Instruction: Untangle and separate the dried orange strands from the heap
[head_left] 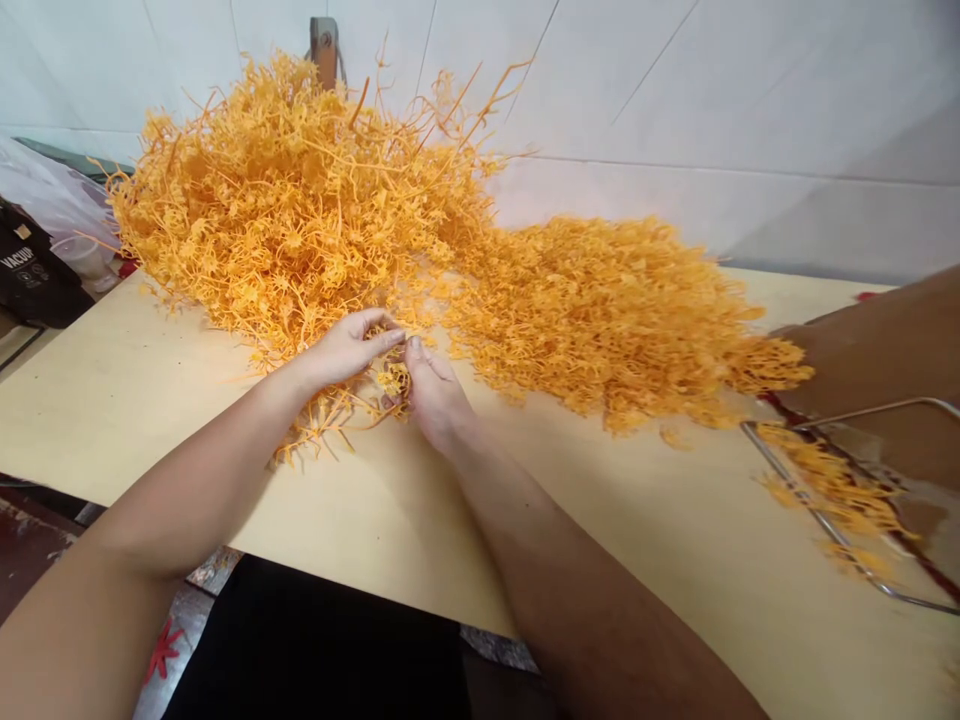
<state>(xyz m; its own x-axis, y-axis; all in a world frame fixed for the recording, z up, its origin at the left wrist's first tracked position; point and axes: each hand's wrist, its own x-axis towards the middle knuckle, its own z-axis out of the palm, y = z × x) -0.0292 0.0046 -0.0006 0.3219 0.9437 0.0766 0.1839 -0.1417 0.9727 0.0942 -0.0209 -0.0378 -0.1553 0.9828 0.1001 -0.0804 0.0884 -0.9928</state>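
My left hand (352, 345) and my right hand (436, 392) meet over the middle of the table, their fingertips almost touching. Between them is a small orange plastic sprig (394, 378) with a lacy, branching form. Both hands are closed in a pinch on it, and the fingers partly hide it. Right behind my left hand rises a tall, tangled heap of orange plastic sprigs (292, 210), with thin stems sticking out. A lower, flatter heap of similar orange pieces (592, 310) spreads out to the right of my hands. Several loose stems (319, 430) lie beneath my left wrist.
The pale tabletop (637, 540) backs onto a white tiled wall (675, 100). At the right, a cardboard box (892, 350) stands by a bent metal frame (832, 535), with orange bits around it. A black bag (34, 265) and a plastic cup (84, 258) are at far left.
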